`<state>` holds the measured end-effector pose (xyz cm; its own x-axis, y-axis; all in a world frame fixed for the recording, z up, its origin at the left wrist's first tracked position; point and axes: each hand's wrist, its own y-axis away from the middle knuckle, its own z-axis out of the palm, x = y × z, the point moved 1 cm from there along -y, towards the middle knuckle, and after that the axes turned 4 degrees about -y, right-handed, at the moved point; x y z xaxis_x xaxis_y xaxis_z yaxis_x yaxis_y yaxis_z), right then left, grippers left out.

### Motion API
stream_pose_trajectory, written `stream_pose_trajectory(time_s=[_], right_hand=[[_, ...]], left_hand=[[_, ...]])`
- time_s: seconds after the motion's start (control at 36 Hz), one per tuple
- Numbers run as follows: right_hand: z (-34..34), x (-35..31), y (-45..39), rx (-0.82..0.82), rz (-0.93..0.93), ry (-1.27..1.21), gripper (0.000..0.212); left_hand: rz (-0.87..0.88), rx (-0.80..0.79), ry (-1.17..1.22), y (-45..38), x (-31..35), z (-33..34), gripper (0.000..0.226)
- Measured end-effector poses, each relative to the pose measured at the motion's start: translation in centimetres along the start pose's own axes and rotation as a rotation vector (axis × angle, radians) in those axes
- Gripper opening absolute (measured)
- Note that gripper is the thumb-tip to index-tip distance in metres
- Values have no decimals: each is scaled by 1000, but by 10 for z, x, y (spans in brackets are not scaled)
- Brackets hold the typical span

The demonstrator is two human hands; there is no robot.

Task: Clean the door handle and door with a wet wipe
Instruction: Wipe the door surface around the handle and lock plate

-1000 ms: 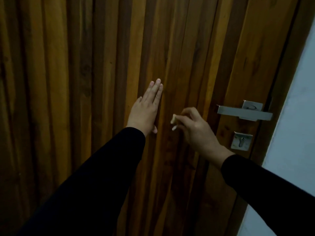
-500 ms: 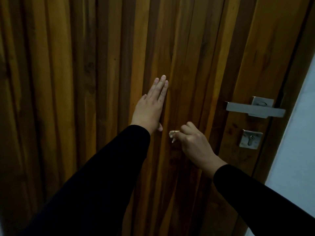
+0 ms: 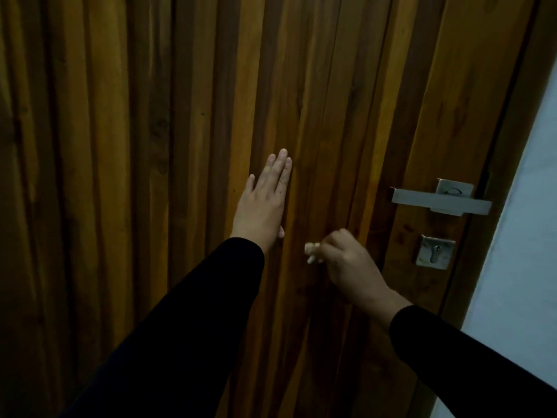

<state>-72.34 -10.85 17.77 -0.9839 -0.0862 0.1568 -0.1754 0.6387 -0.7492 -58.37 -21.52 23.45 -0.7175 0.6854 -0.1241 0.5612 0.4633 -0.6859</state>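
wipe: a small bunched wet wipe (image 3: 312, 252) is pinched in the curled fingers of the right hand (image 3: 349, 263); only a pale scrap shows at the hand's 9 o'clock edge.
right hand grip: clamped on the wipe, held against or just off the door (image 3: 180, 146); contact cannot be told.
left hand: the left hand (image 3: 262, 203) is laid flat on the wood, fingers straight and together, pointing to 12 o'clock; nothing is held.
handle: the door handle (image 3: 440, 202) lies at about 2 o'clock from the wipe, well apart; its long axis runs 9 to 3 o'clock, free end toward the hands.
keyhole plate: the keyhole plate (image 3: 435, 251) is seen at 3 o'clock from the right hand, below the handle.
nearer hand: the right hand is judged nearer to the handle, and it carries the wipe.
planks: the grooves run 12 to 6 o'clock, so strokes on the wood are likely guided along them.
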Motion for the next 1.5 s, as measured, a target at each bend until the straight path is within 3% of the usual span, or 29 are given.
stream_pose_trajectory(time_s=[0.06, 0.11, 0.17, 0.25, 0.39, 0.58, 0.67, 0.81, 0.92, 1.03, 1.19, 1.33, 1.42, 1.5], right_hand=[[-11, 0, -14, 109, 36, -30, 30], [-16, 1, -29, 172, 110, -46, 16], [-15, 1, -41, 186, 168, -57, 14], [-6, -2, -46, 143, 177, -4, 11], [12, -7, -27, 83, 13, 142, 6], [32, -9, 6, -42, -125, 122, 3], [38, -5, 22, -111, -150, 120, 14], [41, 1, 40, -157, -141, 131, 35], [35, 2, 44, -121, -91, 103, 26], [26, 2, 33, -59, -24, -8, 35], [23, -2, 5, 9, 65, 25, 6], [39, -13, 11, -51, -27, 44, 2], [49, -18, 22, -95, -115, 55, 16], [56, -18, 30, -155, -159, 58, 3]], left_hand=[[3, -5, 0, 1, 0, 0, 125], [3, -2, -10, 2, 1, 0, 124], [-3, -2, -18, 3, 1, 1, 123], [-6, -13, -26, 2, 1, 2, 122], [-5, -3, -10, 3, 1, 5, 120], [-18, -6, -21, 2, 1, 7, 122], [-16, -7, -35, 3, 0, 7, 121], [-15, 5, -32, 3, 0, 8, 118], [-15, 16, -24, 3, 0, 10, 115], [-14, 6, -23, 4, 0, 10, 117], [-15, 12, -21, 4, 2, 8, 118], [-12, 13, -20, 4, 1, 9, 119], [-9, 17, -3, 5, 1, 10, 117], [-6, 11, 16, 4, 0, 10, 115]])
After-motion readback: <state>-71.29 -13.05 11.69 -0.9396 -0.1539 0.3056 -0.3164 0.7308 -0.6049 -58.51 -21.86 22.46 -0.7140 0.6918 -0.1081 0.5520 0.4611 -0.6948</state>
